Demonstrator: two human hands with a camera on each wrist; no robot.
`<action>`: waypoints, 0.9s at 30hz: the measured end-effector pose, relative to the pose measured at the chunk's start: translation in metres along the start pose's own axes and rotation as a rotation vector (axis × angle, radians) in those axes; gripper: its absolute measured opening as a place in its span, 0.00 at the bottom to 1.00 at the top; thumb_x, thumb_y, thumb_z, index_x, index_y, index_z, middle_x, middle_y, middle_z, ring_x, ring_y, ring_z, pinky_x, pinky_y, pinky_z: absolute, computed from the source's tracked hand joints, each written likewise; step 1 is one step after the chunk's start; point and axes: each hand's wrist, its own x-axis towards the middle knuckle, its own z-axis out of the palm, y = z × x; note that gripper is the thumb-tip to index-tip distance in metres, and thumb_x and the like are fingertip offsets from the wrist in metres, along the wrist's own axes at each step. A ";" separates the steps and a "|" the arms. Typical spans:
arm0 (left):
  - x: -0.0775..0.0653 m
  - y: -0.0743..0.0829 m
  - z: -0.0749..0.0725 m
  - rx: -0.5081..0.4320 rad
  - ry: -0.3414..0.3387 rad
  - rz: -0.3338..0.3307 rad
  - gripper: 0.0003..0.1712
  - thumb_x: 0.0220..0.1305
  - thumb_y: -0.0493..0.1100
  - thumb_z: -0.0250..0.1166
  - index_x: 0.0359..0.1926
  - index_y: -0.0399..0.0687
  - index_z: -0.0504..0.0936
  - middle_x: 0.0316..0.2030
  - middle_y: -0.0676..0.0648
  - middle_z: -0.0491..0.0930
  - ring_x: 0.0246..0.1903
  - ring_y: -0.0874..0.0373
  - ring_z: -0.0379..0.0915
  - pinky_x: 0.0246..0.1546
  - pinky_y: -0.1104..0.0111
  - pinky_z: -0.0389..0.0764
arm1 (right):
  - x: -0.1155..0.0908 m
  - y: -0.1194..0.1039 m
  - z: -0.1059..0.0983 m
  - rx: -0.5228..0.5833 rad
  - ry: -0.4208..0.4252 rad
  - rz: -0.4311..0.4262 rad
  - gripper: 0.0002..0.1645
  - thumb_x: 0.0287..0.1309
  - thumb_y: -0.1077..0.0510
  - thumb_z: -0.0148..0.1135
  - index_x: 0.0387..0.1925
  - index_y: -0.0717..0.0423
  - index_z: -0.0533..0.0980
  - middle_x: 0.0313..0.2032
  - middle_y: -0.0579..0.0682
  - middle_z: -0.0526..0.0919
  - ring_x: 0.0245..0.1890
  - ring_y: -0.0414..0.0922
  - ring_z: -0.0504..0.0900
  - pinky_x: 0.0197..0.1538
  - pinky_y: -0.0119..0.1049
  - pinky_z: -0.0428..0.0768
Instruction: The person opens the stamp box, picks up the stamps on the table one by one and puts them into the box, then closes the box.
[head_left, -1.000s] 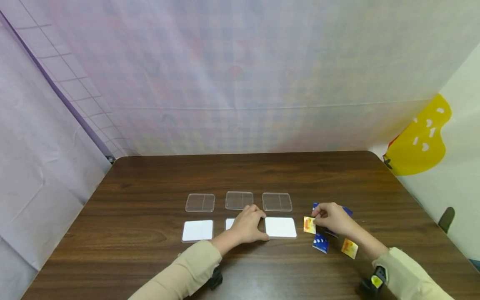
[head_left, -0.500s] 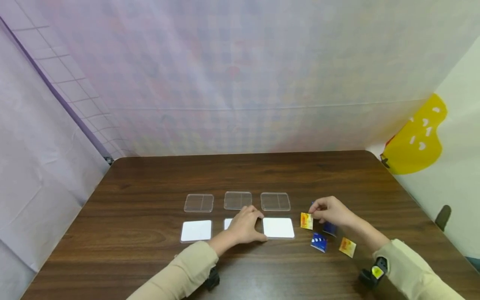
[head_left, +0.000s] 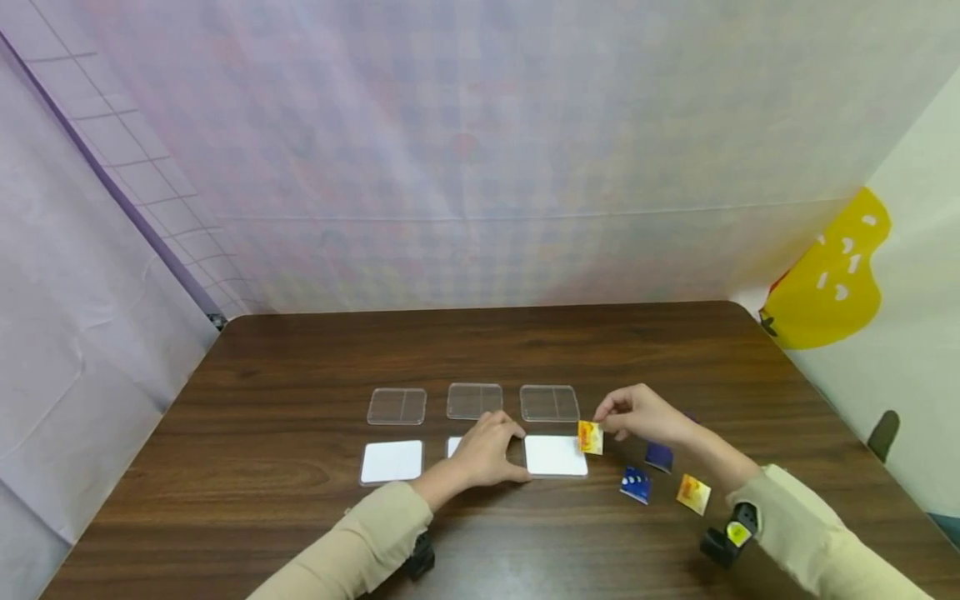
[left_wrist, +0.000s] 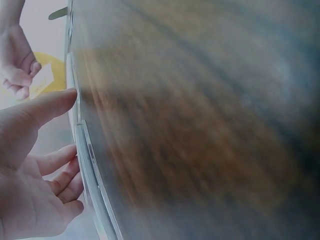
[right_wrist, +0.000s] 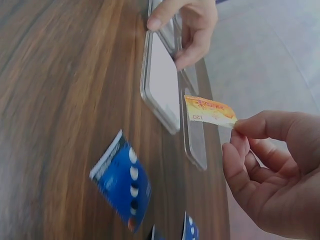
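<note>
My right hand [head_left: 641,414] pinches a small yellow-orange printed paper piece [right_wrist: 210,111], marked 120, between thumb and index finger. In the head view the paper overlaps the right edge of a flat clear case with a white face [head_left: 555,455]. My left hand [head_left: 489,450] holds that case at its left end, thumb at the near corner and index finger at the far one. It partly covers a second white-faced case [head_left: 453,447]. Right of the cases lie blue pieces with white ovals [head_left: 636,485], a darker blue piece [head_left: 659,457] and another yellow piece [head_left: 693,494].
Three clear flat covers, left [head_left: 397,406], middle [head_left: 475,401] and right [head_left: 550,403], lie in a row behind the cases. A third white-faced case [head_left: 392,462] sits at the left. The dark wooden table [head_left: 285,367] ends at a curtain behind.
My right hand has carried the yellow paper piece leftward from the loose pieces to the right case's edge. The left hand keeps its place at that case.
</note>
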 end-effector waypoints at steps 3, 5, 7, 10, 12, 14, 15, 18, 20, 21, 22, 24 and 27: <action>0.000 -0.001 0.001 0.007 0.006 0.002 0.34 0.39 0.55 0.73 0.47 0.42 0.79 0.44 0.48 0.74 0.43 0.57 0.66 0.44 0.72 0.71 | 0.006 -0.002 0.007 0.033 -0.018 0.024 0.09 0.50 0.65 0.59 0.31 0.71 0.76 0.28 0.53 0.81 0.26 0.44 0.77 0.29 0.34 0.79; 0.000 -0.001 0.001 0.008 0.007 0.000 0.33 0.39 0.55 0.73 0.47 0.43 0.79 0.44 0.48 0.74 0.43 0.57 0.66 0.44 0.72 0.71 | 0.010 -0.004 0.013 0.052 -0.038 0.031 0.09 0.50 0.65 0.59 0.31 0.71 0.76 0.28 0.52 0.81 0.27 0.44 0.77 0.30 0.34 0.79; 0.001 -0.001 0.002 0.007 0.009 -0.001 0.33 0.39 0.54 0.73 0.47 0.43 0.79 0.43 0.49 0.74 0.43 0.57 0.66 0.43 0.72 0.71 | 0.014 -0.005 0.018 0.064 -0.058 0.035 0.10 0.50 0.65 0.59 0.31 0.71 0.76 0.28 0.52 0.80 0.27 0.44 0.77 0.30 0.34 0.79; 0.001 -0.001 0.002 0.001 0.008 -0.003 0.33 0.39 0.54 0.73 0.46 0.43 0.79 0.43 0.49 0.74 0.43 0.58 0.66 0.43 0.72 0.71 | 0.019 -0.007 0.028 0.082 -0.077 0.040 0.10 0.48 0.65 0.59 0.31 0.71 0.76 0.29 0.51 0.81 0.26 0.43 0.76 0.29 0.33 0.78; 0.001 -0.001 0.002 -0.002 0.010 -0.002 0.33 0.38 0.54 0.73 0.46 0.43 0.79 0.42 0.49 0.74 0.42 0.58 0.66 0.42 0.72 0.71 | 0.024 -0.007 0.034 0.090 -0.083 0.035 0.10 0.47 0.66 0.59 0.31 0.71 0.76 0.29 0.51 0.81 0.25 0.41 0.75 0.28 0.33 0.78; 0.001 -0.001 0.001 -0.006 0.011 0.000 0.33 0.38 0.54 0.74 0.46 0.42 0.79 0.42 0.49 0.74 0.42 0.57 0.66 0.42 0.72 0.71 | 0.027 -0.008 0.040 0.108 -0.086 0.046 0.10 0.46 0.66 0.58 0.31 0.72 0.76 0.28 0.50 0.81 0.24 0.40 0.74 0.27 0.32 0.77; 0.001 -0.001 0.001 -0.006 0.012 0.001 0.33 0.38 0.54 0.74 0.46 0.42 0.79 0.41 0.49 0.74 0.42 0.57 0.66 0.42 0.72 0.71 | 0.029 -0.007 0.042 0.115 -0.086 0.048 0.11 0.46 0.66 0.58 0.32 0.72 0.76 0.28 0.50 0.81 0.23 0.39 0.74 0.26 0.31 0.76; 0.001 -0.001 0.001 -0.011 0.010 0.004 0.33 0.38 0.54 0.74 0.46 0.41 0.79 0.41 0.49 0.74 0.41 0.58 0.66 0.42 0.72 0.71 | 0.034 -0.005 0.049 0.121 -0.064 0.074 0.11 0.45 0.67 0.58 0.32 0.72 0.77 0.27 0.49 0.80 0.23 0.39 0.73 0.25 0.29 0.75; 0.001 0.000 0.002 -0.012 0.008 0.005 0.33 0.38 0.54 0.74 0.46 0.41 0.79 0.42 0.49 0.74 0.41 0.58 0.66 0.42 0.72 0.70 | 0.036 -0.004 0.053 0.090 -0.041 0.070 0.10 0.44 0.67 0.59 0.31 0.70 0.77 0.25 0.49 0.80 0.22 0.39 0.72 0.24 0.29 0.74; 0.001 0.000 0.002 -0.013 0.008 0.005 0.33 0.38 0.54 0.74 0.46 0.42 0.79 0.42 0.49 0.74 0.41 0.58 0.66 0.42 0.73 0.70 | 0.036 -0.004 0.054 0.067 -0.029 0.057 0.09 0.44 0.67 0.59 0.30 0.70 0.78 0.24 0.49 0.80 0.22 0.39 0.72 0.24 0.29 0.74; 0.001 0.000 0.002 -0.014 0.010 0.006 0.33 0.38 0.54 0.74 0.46 0.42 0.79 0.42 0.49 0.74 0.41 0.58 0.66 0.42 0.73 0.70 | 0.037 -0.004 0.056 0.035 -0.015 0.042 0.08 0.44 0.67 0.59 0.29 0.69 0.78 0.23 0.49 0.79 0.21 0.39 0.72 0.23 0.28 0.74; 0.001 0.000 0.002 -0.013 0.013 0.005 0.33 0.38 0.54 0.74 0.46 0.42 0.79 0.42 0.49 0.74 0.41 0.58 0.66 0.42 0.73 0.70 | 0.037 -0.004 0.058 -0.028 0.008 0.001 0.06 0.44 0.68 0.59 0.28 0.67 0.79 0.23 0.49 0.79 0.19 0.39 0.71 0.21 0.28 0.73; 0.001 -0.001 0.002 -0.011 0.018 0.006 0.33 0.37 0.54 0.74 0.45 0.42 0.79 0.41 0.49 0.74 0.41 0.58 0.66 0.41 0.73 0.70 | 0.037 -0.005 0.061 -0.109 0.042 -0.049 0.05 0.44 0.69 0.60 0.26 0.65 0.79 0.22 0.50 0.80 0.16 0.38 0.71 0.19 0.27 0.72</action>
